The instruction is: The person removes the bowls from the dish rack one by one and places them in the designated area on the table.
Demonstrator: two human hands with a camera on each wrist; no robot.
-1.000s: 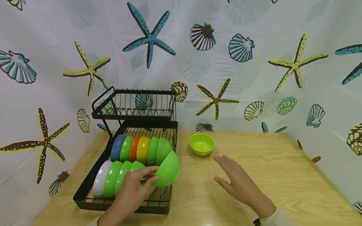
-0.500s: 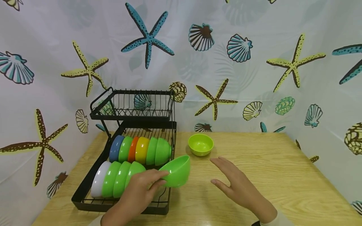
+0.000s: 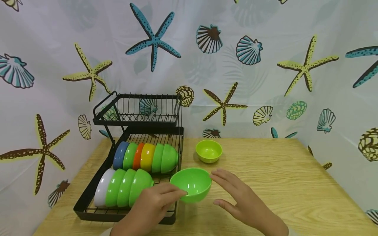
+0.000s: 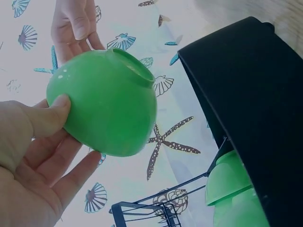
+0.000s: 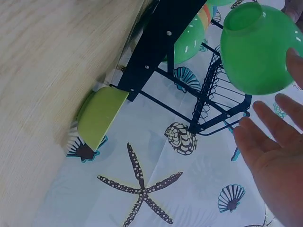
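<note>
A bright green bowl (image 3: 195,193) hangs above the table just right of the dish rack, its mouth facing up and toward me. My left hand (image 3: 150,205) pinches its left rim between thumb and fingers; in the left wrist view the thumb presses the outer side of the bowl (image 4: 106,104). At the bowl's right rim is my right hand (image 3: 240,201), fingers extended and thumb apart, fingertips close to the bowl. In the right wrist view the right hand (image 5: 279,142) spreads beside the bowl (image 5: 260,49) without gripping it.
A black two-tier dish rack (image 3: 82,209) stands at left. Its lower tier holds a back row with blue, green, orange and yellow (image 3: 147,158) bowls, and a front row with a white bowl (image 3: 101,190) and green ones. A lime bowl (image 3: 209,152) sits upright behind the hands.
The left hand has carried the green bowl rightward, away from the rack, and turned it from tilted to mouth up. The right hand has shifted slightly left, toward it.
</note>
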